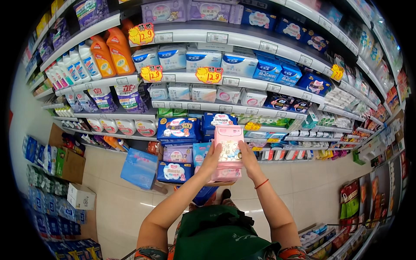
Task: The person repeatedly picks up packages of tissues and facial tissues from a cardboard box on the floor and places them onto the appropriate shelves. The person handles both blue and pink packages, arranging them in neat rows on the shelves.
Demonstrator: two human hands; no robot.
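Packet, pink w/ a white-patterned front (228, 145), is held btwn 2 hands, approx. mid-view, ahead of the green apron (221, 236). L hand (210, 159) grips its left side, R hand (248, 157) its right; both touch it, so neither is clearly nearer. Long axis runs near-to-far from the wearer, roughly along the 2 hands, w/ the far end poking past the fingers. Fingers are set apart by the packet's width & closed on it from both sides; those behind it are hidden, so can't tell how far they wrap. 2nd pink packet (227, 174) shows just below it in view; can't tell if they touch. Left of L hand: purple packet (177, 154) & dark-blue packet (174, 172). Shelf (210, 107) w/ small packs (179, 91) runs beyond. Red cord (261, 184) circles R wrist.
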